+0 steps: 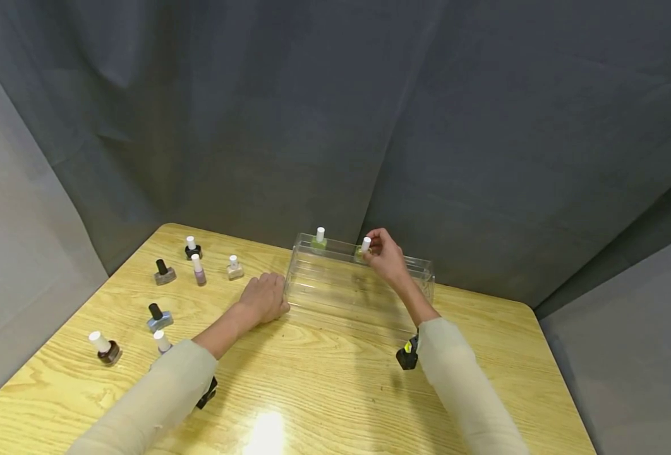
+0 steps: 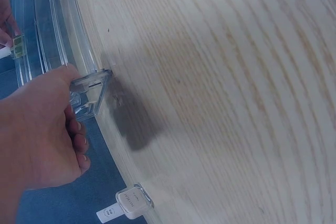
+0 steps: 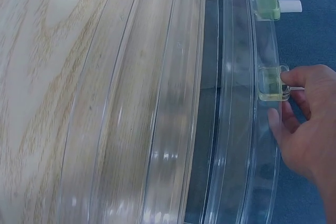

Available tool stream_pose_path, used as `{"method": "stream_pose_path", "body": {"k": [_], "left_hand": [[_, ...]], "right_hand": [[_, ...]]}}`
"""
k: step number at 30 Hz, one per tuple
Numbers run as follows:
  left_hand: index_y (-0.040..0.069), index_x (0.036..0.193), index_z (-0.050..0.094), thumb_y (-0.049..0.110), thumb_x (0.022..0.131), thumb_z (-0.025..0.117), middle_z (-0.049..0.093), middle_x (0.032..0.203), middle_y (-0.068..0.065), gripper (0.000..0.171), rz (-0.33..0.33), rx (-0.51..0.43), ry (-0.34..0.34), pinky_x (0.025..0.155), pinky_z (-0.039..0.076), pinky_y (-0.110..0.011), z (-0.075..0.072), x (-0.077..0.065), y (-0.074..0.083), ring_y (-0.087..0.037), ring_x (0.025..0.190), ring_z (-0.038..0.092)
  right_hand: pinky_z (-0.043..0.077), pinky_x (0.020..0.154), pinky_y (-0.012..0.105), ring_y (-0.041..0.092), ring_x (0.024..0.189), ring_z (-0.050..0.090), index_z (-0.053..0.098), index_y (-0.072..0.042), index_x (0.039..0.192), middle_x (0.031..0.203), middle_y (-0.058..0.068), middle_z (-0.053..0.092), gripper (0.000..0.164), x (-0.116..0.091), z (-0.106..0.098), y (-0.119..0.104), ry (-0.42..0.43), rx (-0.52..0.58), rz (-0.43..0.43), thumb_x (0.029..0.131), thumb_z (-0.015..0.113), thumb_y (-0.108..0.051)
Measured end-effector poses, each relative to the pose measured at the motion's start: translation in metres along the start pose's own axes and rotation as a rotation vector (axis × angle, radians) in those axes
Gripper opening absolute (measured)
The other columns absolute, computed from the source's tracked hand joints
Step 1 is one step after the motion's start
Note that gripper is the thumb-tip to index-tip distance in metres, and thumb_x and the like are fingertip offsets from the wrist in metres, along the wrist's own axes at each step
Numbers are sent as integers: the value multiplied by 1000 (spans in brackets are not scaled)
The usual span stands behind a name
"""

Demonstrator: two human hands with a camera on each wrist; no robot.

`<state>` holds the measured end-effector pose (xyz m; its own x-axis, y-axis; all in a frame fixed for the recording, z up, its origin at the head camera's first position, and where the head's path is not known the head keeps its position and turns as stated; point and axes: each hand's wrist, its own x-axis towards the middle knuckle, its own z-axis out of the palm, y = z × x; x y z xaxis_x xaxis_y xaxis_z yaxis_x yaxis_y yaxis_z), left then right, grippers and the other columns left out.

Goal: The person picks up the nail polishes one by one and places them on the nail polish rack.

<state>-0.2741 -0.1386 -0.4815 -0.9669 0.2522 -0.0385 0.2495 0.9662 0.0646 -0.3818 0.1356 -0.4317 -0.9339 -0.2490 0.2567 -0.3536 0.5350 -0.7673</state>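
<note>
"Where's the bottle?"

"I have the yellow-green bottle, cap up, at the rear tier of the clear stepped rack. The right hand pinches it near its white cap. I can't tell whether its base bears on the tier."

"How is that arm lying?"

"It slants in from the front right, reaching over the rack, wrist above the tiers, fingers narrowed on the bottle."

"And the left?"

"On my head view the left hand comes in low, back upward, at the rack's left end. My left wrist view shows its fingers curled, gripping that end."

"What's in the rack besides?"

"A green bottle with a white cap stands on the rear tier, left of the pinched one."

"Further out?"

"Left of the rack, on the bench, I count a pale bottle, a lilac bottle, a black bottle, a grey bottle, a blue bottle and a dark brown bottle. A white-capped one is partly hidden by the left sleeve. Dark cloth hangs behind."
</note>
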Motion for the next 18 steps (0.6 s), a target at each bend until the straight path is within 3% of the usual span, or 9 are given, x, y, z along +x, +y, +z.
{"method": "stream_pose_path", "body": {"k": [9, 13, 18], "left_hand": [[2, 113, 47, 34, 88, 51, 50, 105, -9, 41, 6, -16, 1, 74, 39, -38, 0, 1, -1, -25, 94, 45], [3, 110, 47, 32, 87, 51, 49, 101, -8, 37, 5, -26, 7, 71, 38, -37, 1, 2, -2, -23, 90, 44], [2, 111, 47, 32, 87, 51, 49, 102, -9, 39, 10, -25, 8, 73, 38, -37, 2, 1, -2, -24, 90, 44]], "right_hand": [[45, 85, 39, 25, 101, 54, 46, -8, 116, 107, 9, 55, 38, -6, -14, -2, 41, 14, -29, 83, 65, -6], [43, 84, 43, 26, 105, 52, 47, -9, 119, 110, 8, 55, 34, -13, -26, -3, 87, -133, -49, 88, 60, -17], [44, 74, 46, 26, 99, 50, 50, -10, 116, 109, 6, 55, 30, -28, -42, -6, 157, -406, -61, 91, 55, -27]]}}
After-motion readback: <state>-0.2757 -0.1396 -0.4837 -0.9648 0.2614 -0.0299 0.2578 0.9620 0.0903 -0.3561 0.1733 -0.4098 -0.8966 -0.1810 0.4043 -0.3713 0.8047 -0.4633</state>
